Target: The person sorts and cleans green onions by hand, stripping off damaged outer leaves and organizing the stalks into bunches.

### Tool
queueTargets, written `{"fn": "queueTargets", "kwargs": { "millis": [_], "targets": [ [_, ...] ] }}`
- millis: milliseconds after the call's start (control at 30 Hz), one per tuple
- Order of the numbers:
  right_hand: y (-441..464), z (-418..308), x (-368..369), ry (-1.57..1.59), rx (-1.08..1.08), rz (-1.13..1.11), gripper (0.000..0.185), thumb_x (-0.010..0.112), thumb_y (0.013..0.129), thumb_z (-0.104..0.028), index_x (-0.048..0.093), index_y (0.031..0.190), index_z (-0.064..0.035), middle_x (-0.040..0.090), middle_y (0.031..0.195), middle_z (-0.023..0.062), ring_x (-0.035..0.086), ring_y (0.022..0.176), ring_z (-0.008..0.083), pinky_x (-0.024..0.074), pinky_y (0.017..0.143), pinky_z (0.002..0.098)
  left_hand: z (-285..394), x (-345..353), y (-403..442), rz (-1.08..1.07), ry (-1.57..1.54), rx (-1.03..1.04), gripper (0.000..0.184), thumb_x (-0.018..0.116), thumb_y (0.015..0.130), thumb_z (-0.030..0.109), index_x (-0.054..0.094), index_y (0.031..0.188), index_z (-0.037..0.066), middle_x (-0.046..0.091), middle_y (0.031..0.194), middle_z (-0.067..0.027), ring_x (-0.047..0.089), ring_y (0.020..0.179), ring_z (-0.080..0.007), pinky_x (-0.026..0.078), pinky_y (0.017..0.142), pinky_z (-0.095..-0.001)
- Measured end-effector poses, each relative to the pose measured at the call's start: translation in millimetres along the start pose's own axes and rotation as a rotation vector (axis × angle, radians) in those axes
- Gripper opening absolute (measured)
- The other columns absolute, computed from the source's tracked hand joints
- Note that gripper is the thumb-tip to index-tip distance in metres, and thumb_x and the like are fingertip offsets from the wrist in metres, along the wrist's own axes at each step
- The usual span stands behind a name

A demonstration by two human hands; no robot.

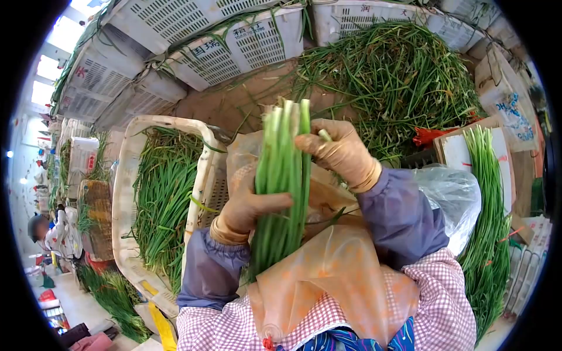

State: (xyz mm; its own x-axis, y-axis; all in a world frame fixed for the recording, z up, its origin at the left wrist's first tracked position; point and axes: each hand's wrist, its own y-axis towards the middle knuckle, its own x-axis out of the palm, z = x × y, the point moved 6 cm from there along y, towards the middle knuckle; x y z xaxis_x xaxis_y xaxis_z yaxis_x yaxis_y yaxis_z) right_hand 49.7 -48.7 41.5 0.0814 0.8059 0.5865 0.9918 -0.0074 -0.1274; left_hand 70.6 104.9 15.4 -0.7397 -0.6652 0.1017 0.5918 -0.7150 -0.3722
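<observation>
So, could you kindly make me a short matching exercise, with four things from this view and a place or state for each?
1. Bunch of green stalks
2. Loose heap of greens
3. Clear plastic bag
4. Translucent apron

A. On the brown floor, near the white crates
B. Orange-tinted, worn over a checked top
C. Grasped by the left hand, pale ends uppermost in the picture
D. Between the right sleeve and the long bundle of greens

Pairs: 1-C, 2-A, 3-D, 4-B

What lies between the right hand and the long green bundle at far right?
In the head view, the purple sleeve and then crumpled clear plastic lie between the right hand and that bundle.
</observation>
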Motion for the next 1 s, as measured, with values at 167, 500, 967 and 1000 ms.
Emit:
{"fn": "queueTargets", "kwargs": {
  "millis": [167,500,967,1000],
  "targets": [
    [-4,5,-52,-0.407,0.104,0.072,0.012,0.065,0.084,-0.015,0.063,0.083,-0.0029,0.048,0.059,-0.0033,0.037,0.046,0.0036,0.0264,0.041,0.0208,-35,25,-8,-0.071,-0.937,-0.070,0.056,0.062,0.072,0.007,0.045,0.124,-0.002,0.063,0.101,-0.0159,0.064,0.083,-0.0266,0.055,0.073,-0.0347],
    [-1,-10,-58,-0.159,0.099,0.092,0.021,0.061,0.088,-0.024,0.061,0.092,-0.0037,0.050,0.061,-0.0041,0.040,0.048,0.0021,0.0260,0.041,0.0161,-33,40,-9,-0.162,-0.946,-0.055,0.076,0.068,0.066,0.022,0.037,0.131,0.001,0.054,0.113,-0.0180,0.059,0.092,-0.0282,0.052,0.073,-0.0407],
    [4,-48,-44,-1.339,-0.787,0.087,0.009,0.061,0.076,-0.008,0.064,0.084,-0.0046,0.063,0.075,0.0140,0.061,0.067,0.0290,0.0470,0.057,0.0324,-33,23,-14,0.042,-0.889,-0.014,0.051,0.063,0.070,0.001,0.049,0.119,0.000,0.063,0.098,-0.0122,0.064,0.082,-0.0213,0.055,0.073,-0.0337],
    [1,-50,-55,-1.366,-0.788,0.210,0.011,0.062,0.078,-0.008,0.065,0.088,-0.0045,0.064,0.077,0.0138,0.063,0.070,0.0277,0.0484,0.060,0.0314,-35,25,-14,0.036,-0.859,0.001,0.051,0.064,0.070,0.002,0.049,0.119,0.000,0.063,0.098,-0.0120,0.064,0.081,-0.0206,0.055,0.071,-0.0327]
  ]
}}
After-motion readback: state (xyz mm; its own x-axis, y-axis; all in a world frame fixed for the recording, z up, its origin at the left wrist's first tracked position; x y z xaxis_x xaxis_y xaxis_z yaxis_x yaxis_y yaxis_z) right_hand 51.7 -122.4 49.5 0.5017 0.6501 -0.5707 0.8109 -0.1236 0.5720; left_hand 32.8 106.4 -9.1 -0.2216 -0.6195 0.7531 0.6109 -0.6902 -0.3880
